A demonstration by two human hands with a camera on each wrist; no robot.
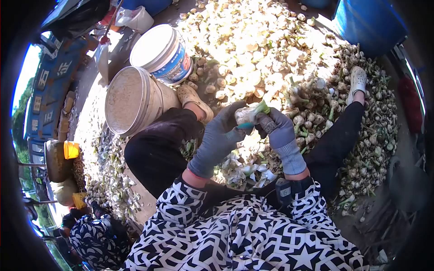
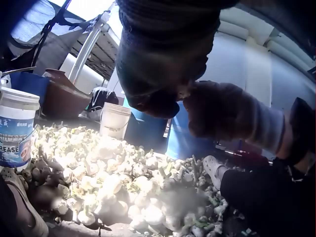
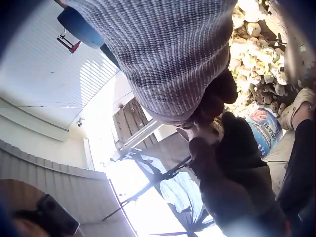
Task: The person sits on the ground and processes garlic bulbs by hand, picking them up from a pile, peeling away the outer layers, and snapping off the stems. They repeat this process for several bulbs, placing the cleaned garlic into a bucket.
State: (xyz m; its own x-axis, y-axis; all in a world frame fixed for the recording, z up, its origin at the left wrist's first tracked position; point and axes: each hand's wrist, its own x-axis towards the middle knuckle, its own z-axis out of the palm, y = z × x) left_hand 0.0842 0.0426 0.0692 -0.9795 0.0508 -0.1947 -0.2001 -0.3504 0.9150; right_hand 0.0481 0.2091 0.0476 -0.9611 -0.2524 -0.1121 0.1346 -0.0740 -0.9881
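Grey-gloved and seated with legs spread, a person in a star-patterned top steadies one garlic bulb (image 1: 244, 115) between both hands, above a scatter of loose garlic skins (image 1: 253, 172) and in front of a sunlit heap of garlic (image 1: 251, 45). The left hand (image 1: 212, 142) is closed about the bulb, thumb on the near side and fingers behind, with little gap to spare. The right hand (image 1: 281, 128) meets it at the green stalk (image 1: 261, 108), fingers curled in and seemingly pinching there; the wrist views are too dark to settle the exact hold, and from here I cannot tell whether a teal patch by the left thumb is a tool or part of the glove.

The bulb looks light for its size, likely firm at the core under a dry, papery coat that could slide or tear beneath a fabric glove. The plump sides should offer the surest hold, palm behind and thumb across; the stalk, probably tougher and fibrous, makes a fair second grip, though a hard twist might snap it. Pressed too hard, cloves could bruise or split apart. Near the person's left clog (image 1: 195, 102) stands a lidded white grease bucket (image 1: 162, 54).
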